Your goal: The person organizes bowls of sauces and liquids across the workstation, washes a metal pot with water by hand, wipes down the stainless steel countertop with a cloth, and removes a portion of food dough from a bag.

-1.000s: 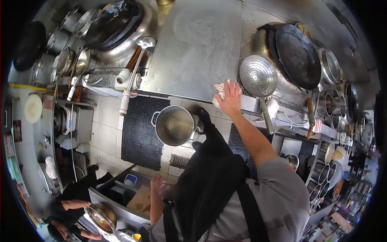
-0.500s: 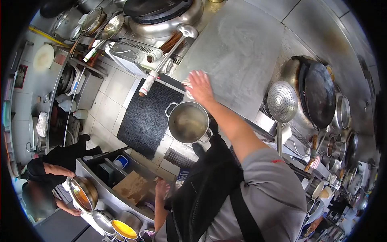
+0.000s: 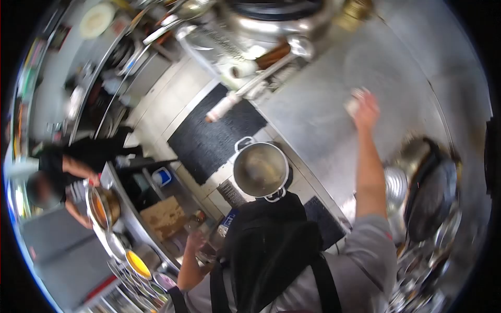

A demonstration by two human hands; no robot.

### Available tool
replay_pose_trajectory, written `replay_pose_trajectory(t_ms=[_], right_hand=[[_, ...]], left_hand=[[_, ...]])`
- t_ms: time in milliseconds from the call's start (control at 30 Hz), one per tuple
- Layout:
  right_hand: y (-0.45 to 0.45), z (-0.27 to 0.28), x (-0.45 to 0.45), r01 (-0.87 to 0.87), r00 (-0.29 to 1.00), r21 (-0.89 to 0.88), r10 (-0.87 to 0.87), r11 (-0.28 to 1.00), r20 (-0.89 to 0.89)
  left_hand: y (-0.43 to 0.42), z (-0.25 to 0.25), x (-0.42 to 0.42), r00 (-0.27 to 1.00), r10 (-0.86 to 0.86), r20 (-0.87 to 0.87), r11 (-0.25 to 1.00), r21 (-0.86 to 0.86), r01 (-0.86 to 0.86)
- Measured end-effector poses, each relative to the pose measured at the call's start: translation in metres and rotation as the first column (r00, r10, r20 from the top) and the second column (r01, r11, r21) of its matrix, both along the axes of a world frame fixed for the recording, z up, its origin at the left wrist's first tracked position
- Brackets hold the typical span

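My right hand point(image 3: 368, 110) is stretched out over the steel worktop point(image 3: 318, 112), its fingers closed on a whitish cloth point(image 3: 353, 106). The cloth is bunched under the fingers against the steel. My left hand point(image 3: 195, 241) hangs low beside the open counter unit, near what looks like a clear container; its fingers are blurred. In front of my body stands a two-handled metal pot point(image 3: 260, 171), with a little murky liquid at the bottom.
A long-handled ladle point(image 3: 261, 78) lies across the worktop's left edge. Right of it are a perforated skimmer point(image 3: 395, 188) and a dark wok point(image 3: 432, 195). A black mat point(image 3: 216, 133) covers floor tiles. At left, another person handles a pot point(image 3: 103, 206) of orange liquid.
My right hand has slid with the cloth from the worktop's near left edge to farther across it on the right. The view has turned and shifted. My left hand stays low.
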State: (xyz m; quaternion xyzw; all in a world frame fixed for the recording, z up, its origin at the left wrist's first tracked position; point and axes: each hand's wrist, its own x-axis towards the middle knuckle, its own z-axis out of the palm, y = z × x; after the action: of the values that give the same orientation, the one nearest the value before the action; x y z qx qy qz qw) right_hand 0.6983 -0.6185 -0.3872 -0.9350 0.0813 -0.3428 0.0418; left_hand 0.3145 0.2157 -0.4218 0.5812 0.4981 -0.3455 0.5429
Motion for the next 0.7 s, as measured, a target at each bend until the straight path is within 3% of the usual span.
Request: replay_pose_trajectory(t_ms=[33,100,167,233,300,367,467,500,533,567,633,700], right_hand=[[-0.007,0.017,-0.017,-0.021,0.997,0.028,0.023,0.999,-0.067],[-0.048,-0.019,-0.042,0.085,0.986,0.068,-0.074,0.994,-0.152],[-0.050,-0.044,-0.061,0.336,0.856,-0.253,-0.406,0.907,-0.320],[0.038,0.010,-0.056,0.605,0.687,-0.095,-0.578,0.791,-0.440],[0.074,-0.006,-0.056,0.571,0.755,-0.011,-0.531,0.821,-0.385],[0.109,-0.016,-0.055,0.361,0.885,-0.021,-0.349,0.933,-0.309],[0.166,0.020,-0.048,0.329,0.896,0.454,-0.121,0.828,-0.427],[0.186,0.034,-0.048,0.297,0.949,0.780,-0.081,0.551,-0.304],[0.205,0.050,-0.047,0.180,0.982,0.966,-0.093,0.186,-0.165],[0.227,0.069,-0.040,0.001,0.988,0.980,-0.153,-0.198,-0.032],[0.287,0.122,-0.026,-0.256,0.967,0.868,-0.109,-0.425,0.232],[0.346,0.147,-0.012,-0.367,0.910,0.716,-0.069,-0.594,0.409]], left_hand=[[-0.003,0.001,0.001,1.000,0.018,-0.004,1.000,-0.016,-0.019],[-0.018,0.001,0.005,0.999,-0.039,0.029,0.991,0.125,0.035],[-0.024,0.012,0.027,0.998,0.050,-0.048,0.998,-0.029,-0.052],[-0.021,-0.001,0.037,0.993,-0.116,-0.030,0.992,0.052,0.118],[-0.021,-0.002,0.065,0.984,-0.180,-0.005,0.980,0.085,0.180],[0.001,-0.027,0.090,0.960,-0.276,0.044,0.956,0.111,0.270],[0.039,-0.043,0.165,0.868,-0.478,0.135,0.875,0.160,0.457],[0.050,-0.045,0.199,0.842,-0.504,0.194,0.860,0.209,0.466],[0.058,-0.047,0.235,0.810,-0.530,0.252,0.844,0.255,0.473],[0.073,-0.053,0.273,0.773,-0.554,0.308,0.828,0.297,0.475],[0.120,-0.126,0.347,0.589,-0.746,0.310,0.660,0.455,0.597],[0.137,-0.100,0.422,0.488,-0.743,0.458,0.669,0.527,0.524]])
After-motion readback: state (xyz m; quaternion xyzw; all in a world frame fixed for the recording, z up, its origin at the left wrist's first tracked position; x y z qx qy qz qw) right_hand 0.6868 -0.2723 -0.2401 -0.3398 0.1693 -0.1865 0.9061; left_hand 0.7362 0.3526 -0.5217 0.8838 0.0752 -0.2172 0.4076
